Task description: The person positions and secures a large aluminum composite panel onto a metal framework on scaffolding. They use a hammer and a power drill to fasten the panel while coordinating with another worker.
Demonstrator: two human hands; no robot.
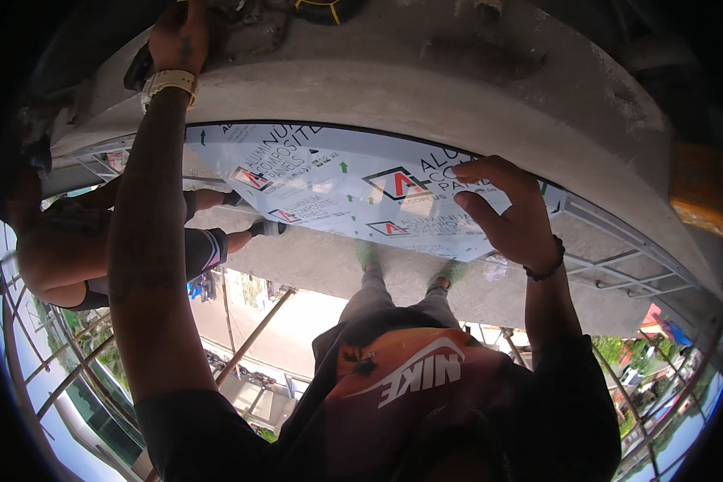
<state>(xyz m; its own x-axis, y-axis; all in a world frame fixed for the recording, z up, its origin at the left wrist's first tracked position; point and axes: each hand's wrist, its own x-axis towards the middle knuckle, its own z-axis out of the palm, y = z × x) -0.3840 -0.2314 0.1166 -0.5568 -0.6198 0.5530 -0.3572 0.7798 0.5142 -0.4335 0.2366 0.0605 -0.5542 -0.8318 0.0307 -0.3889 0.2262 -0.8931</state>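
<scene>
In front of me, a composite panel (329, 181) in printed protective film runs along the face of a concrete ledge. My right hand (506, 213) hovers at the panel's right part, its thumb and fingers apart and curved, with nothing in them. Whether its fingertips touch the film I cannot tell. My left hand (179, 40) reaches high over the ledge at the far left, a pale watch (171, 83) on its wrist. Its fingers are partly cut off by the upper edge and in shadow. Close to that hand lies a dark object (139, 71) whose kind is unclear.
A concrete ledge (361, 92) curves above the panel, with a black and yellow round object (319, 10) on it. Metal framing (618, 249) continues to the right. At left another person's leg (208, 245) is close by. Scaffold poles (253, 337) stand behind me, over a drop.
</scene>
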